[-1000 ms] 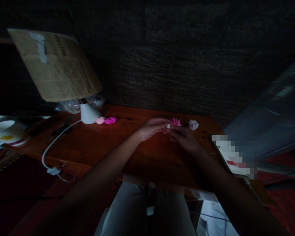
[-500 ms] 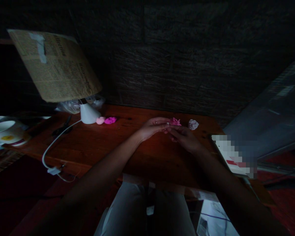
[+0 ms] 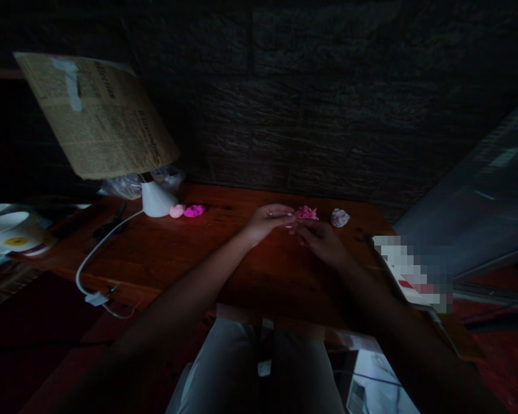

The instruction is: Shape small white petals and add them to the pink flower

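Note:
My left hand (image 3: 265,223), with a ring on one finger, is closed in a pinch on a small whitish piece (image 3: 289,216), too small to name. The fingertips of my right hand (image 3: 322,238) are pressed together and meet it from the other side. Just behind the fingertips, a ruffled pink flower (image 3: 307,213) rests on the wooden table (image 3: 155,253), partly covered by the hands. Right of it sits a pale, whitish-pink flower shape (image 3: 340,217). Two soft lumps, one light pink (image 3: 176,211) and one bright magenta (image 3: 194,211), lie further left.
A lamp (image 3: 157,200) with a newspaper-covered shade stands at the left, its white cord hanging over the front edge. Dark scissors (image 3: 110,224) lie near it, with a white mug (image 3: 15,233) further left. A flat, blurred-out object (image 3: 408,276) lies on the right edge.
Both hands have shifted slightly left, uncovering more of the pink flower. The fingers have turned a little around the small whitish piece.

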`<state>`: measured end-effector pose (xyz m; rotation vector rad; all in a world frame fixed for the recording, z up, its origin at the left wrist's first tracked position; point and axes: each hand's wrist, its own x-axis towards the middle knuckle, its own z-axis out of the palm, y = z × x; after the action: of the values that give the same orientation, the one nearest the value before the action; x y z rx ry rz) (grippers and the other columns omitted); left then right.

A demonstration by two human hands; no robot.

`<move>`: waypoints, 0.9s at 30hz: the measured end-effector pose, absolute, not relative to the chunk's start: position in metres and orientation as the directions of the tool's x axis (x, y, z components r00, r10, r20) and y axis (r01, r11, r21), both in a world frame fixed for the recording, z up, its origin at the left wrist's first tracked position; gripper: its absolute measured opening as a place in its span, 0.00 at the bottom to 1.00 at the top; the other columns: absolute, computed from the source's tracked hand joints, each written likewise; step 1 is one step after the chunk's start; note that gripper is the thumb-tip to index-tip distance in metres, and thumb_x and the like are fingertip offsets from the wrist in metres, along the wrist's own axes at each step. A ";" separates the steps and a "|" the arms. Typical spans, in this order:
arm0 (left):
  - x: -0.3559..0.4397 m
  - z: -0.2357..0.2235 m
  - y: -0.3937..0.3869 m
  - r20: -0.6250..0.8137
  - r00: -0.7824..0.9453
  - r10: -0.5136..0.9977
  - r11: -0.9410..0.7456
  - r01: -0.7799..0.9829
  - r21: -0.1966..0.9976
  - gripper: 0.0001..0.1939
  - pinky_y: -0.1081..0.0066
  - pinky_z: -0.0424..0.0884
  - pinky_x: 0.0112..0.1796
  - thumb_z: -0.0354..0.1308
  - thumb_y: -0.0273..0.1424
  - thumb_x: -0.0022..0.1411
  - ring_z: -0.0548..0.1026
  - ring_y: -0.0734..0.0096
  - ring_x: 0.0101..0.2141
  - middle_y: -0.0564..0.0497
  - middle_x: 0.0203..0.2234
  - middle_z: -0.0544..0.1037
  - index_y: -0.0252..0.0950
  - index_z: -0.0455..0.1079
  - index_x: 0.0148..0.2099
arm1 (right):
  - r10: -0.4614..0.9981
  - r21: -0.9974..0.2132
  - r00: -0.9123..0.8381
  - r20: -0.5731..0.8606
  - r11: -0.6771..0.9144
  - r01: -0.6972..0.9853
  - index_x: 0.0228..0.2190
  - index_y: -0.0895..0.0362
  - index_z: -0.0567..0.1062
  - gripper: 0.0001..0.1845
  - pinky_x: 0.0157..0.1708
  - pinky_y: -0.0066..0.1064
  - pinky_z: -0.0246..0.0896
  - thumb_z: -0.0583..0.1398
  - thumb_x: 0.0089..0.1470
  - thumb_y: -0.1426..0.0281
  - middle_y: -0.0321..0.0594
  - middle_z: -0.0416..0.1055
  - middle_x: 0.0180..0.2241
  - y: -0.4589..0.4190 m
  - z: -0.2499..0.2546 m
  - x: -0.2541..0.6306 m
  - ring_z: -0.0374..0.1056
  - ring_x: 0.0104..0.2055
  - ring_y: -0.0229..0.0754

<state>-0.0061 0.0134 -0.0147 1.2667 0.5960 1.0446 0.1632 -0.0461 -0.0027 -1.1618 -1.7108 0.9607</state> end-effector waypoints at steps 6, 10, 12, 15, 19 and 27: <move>-0.006 -0.016 0.014 0.167 0.448 0.878 -0.014 -0.326 0.945 0.24 0.65 0.71 0.44 0.76 0.37 0.41 0.78 0.71 0.34 0.47 0.33 0.82 0.31 0.77 0.40 | 0.989 -0.964 -0.087 0.120 0.137 0.226 0.30 0.57 0.81 0.30 0.24 0.30 0.54 0.64 0.44 0.42 0.35 0.66 0.20 -0.044 -0.002 0.165 0.57 0.23 0.36; -0.006 -0.016 0.014 0.184 0.512 0.839 0.012 -0.356 0.934 0.25 0.65 0.71 0.45 0.75 0.37 0.44 0.79 0.72 0.35 0.47 0.37 0.82 0.33 0.77 0.44 | 0.996 -0.986 -0.023 0.089 0.091 0.139 0.28 0.59 0.81 0.29 0.23 0.29 0.51 0.65 0.42 0.43 0.32 0.62 0.17 -0.045 -0.002 0.166 0.54 0.22 0.34; -0.006 -0.016 0.014 0.187 0.533 0.825 0.032 -0.374 0.927 0.25 0.65 0.71 0.45 0.75 0.37 0.44 0.79 0.71 0.35 0.46 0.38 0.82 0.33 0.77 0.44 | 0.996 -0.993 -0.041 0.078 0.082 0.088 0.29 0.59 0.81 0.28 0.23 0.29 0.50 0.66 0.42 0.45 0.33 0.64 0.18 -0.045 -0.003 0.167 0.55 0.22 0.34; -0.005 -0.015 0.013 0.186 0.547 0.816 0.048 -0.385 0.922 0.25 0.65 0.72 0.44 0.76 0.36 0.43 0.79 0.71 0.35 0.45 0.39 0.83 0.33 0.78 0.44 | 0.996 -0.997 -0.077 0.051 0.055 0.049 0.30 0.58 0.81 0.27 0.24 0.29 0.50 0.66 0.42 0.45 0.34 0.67 0.20 -0.045 -0.005 0.167 0.57 0.22 0.34; -0.005 -0.014 0.011 0.195 0.557 0.807 0.027 -0.366 0.930 0.24 0.65 0.71 0.45 0.75 0.35 0.43 0.78 0.71 0.35 0.45 0.38 0.83 0.33 0.78 0.44 | 0.994 -0.997 -0.093 0.050 0.055 0.052 0.28 0.58 0.81 0.28 0.24 0.29 0.48 0.66 0.43 0.44 0.34 0.66 0.20 -0.044 -0.008 0.168 0.55 0.22 0.33; -0.006 -0.015 0.013 0.191 0.487 0.852 0.000 -0.364 0.932 0.24 0.66 0.70 0.45 0.76 0.34 0.42 0.78 0.72 0.33 0.47 0.35 0.83 0.33 0.78 0.43 | 0.996 -1.000 -0.085 0.001 0.002 0.011 0.33 0.56 0.81 0.25 0.25 0.28 0.52 0.69 0.41 0.49 0.36 0.72 0.26 -0.044 -0.008 0.168 0.58 0.25 0.33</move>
<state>-0.0056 0.0135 -0.0152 1.2230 0.5072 1.0220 0.1677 -0.0440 -0.0077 -1.1748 -1.2813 1.2652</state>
